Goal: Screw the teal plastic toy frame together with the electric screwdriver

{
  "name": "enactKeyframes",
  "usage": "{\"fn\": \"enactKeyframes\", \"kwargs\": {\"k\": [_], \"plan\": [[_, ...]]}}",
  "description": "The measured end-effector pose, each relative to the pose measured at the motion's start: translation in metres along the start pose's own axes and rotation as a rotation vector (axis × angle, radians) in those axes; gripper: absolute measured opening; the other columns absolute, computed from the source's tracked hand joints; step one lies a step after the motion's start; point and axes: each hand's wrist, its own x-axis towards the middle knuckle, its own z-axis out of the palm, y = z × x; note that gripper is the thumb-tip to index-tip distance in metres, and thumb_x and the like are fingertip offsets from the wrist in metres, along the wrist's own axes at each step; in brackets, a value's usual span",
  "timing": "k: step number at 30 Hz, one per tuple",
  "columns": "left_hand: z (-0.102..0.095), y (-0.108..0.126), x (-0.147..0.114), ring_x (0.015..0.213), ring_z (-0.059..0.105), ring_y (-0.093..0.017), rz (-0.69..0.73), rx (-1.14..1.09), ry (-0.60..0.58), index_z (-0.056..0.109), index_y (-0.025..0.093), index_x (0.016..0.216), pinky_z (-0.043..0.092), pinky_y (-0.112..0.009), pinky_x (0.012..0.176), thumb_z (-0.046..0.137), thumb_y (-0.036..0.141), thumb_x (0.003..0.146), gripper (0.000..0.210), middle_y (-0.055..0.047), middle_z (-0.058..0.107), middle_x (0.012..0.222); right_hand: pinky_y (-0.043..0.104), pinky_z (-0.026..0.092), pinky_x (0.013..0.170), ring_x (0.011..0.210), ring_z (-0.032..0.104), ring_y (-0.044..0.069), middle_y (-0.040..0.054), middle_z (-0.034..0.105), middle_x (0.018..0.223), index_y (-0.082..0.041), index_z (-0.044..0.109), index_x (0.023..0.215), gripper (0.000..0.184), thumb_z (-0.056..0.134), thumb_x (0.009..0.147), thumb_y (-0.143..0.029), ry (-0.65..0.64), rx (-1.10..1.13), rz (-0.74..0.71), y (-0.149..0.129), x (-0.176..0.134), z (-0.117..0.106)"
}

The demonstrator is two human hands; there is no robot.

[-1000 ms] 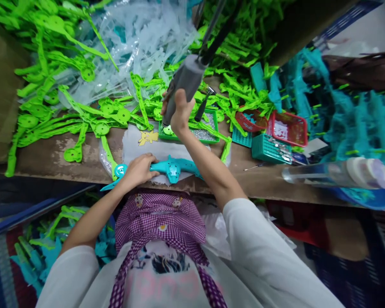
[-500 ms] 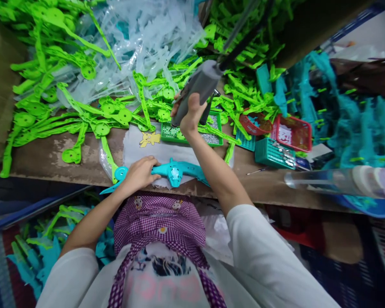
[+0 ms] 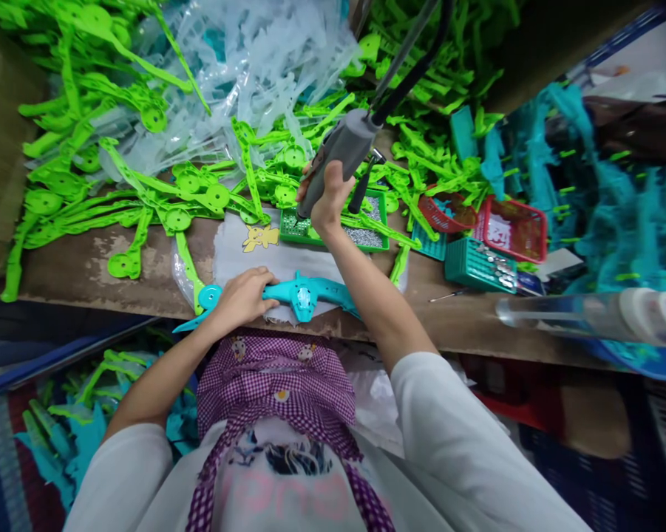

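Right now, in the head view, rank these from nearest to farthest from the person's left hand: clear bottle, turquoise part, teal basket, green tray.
1. Turquoise part: in the left hand's grip.
2. Green tray: ahead and to the right.
3. Teal basket: farther right.
4. Clear bottle: farthest, well out to the right.

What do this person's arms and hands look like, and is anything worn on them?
The left sleeve and right sleeve are loose, short and whitish, with no markings that I can make out. Below them the arms are bare. The left hand and right hand wear no gloves, and no watch or bracelet shows.
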Motion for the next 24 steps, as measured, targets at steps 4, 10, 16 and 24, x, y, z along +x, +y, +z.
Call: {"fn": "enactKeyframes", "kwargs": {"k": [4, 10, 16, 24], "plan": [[0.0, 0.0, 0.001, 0.103, 0.062, -0.026, -0.003, 0.0, -0.002, 0.065, 0.021, 0.105, 0.049, -0.04, 0.088, 0.07, 0.03, 0.08, 0.027, -0.006, 0.066, 0.106, 0.029, 0.055, 0.052, 0.065, 0.068, 0.016, -0.0007, 0.056, 0.068, -0.021, 0.059, 0.092, 0.072, 0.029, 0.079, -0.085, 0.002, 0.012, 0.025, -0.005, 0.001, 0.001], [-0.001, -0.001, 0.001, 0.101, 0.063, -0.026, -0.005, -0.001, 0.022, 0.065, 0.024, 0.108, 0.05, -0.037, 0.082, 0.072, 0.041, 0.079, 0.034, -0.006, 0.067, 0.108, 0.028, 0.047, 0.043, 0.048, 0.058, 0.015, -0.003, 0.04, 0.056, -0.025, 0.057, 0.088, 0.081, 0.016, 0.071, -0.094, 0.158, 0.084, 0.083, -0.07, -0.002, -0.02], [0.0, 0.0, 0.003, 0.1, 0.062, -0.026, -0.011, 0.0, 0.011, 0.066, 0.023, 0.104, 0.048, -0.037, 0.082, 0.071, 0.042, 0.08, 0.032, -0.005, 0.067, 0.106, 0.028, 0.033, 0.031, 0.033, 0.044, 0.015, -0.0048, 0.041, 0.042, -0.027, 0.059, 0.073, 0.069, 0.04, 0.064, -0.093, -0.082, 0.204, 0.119, -0.13, -0.084, -0.057], [0.002, -0.001, 0.006, 0.097, 0.061, -0.025, -0.034, 0.033, 0.023, 0.068, 0.022, 0.103, 0.047, -0.036, 0.081, 0.072, 0.044, 0.079, 0.032, -0.006, 0.067, 0.104, 0.027, 0.035, 0.031, 0.035, 0.046, 0.014, -0.0041, 0.045, 0.042, -0.026, 0.058, 0.072, 0.075, 0.041, 0.056, -0.097, -0.144, 0.218, 0.188, -0.114, -0.134, -0.065]]}}
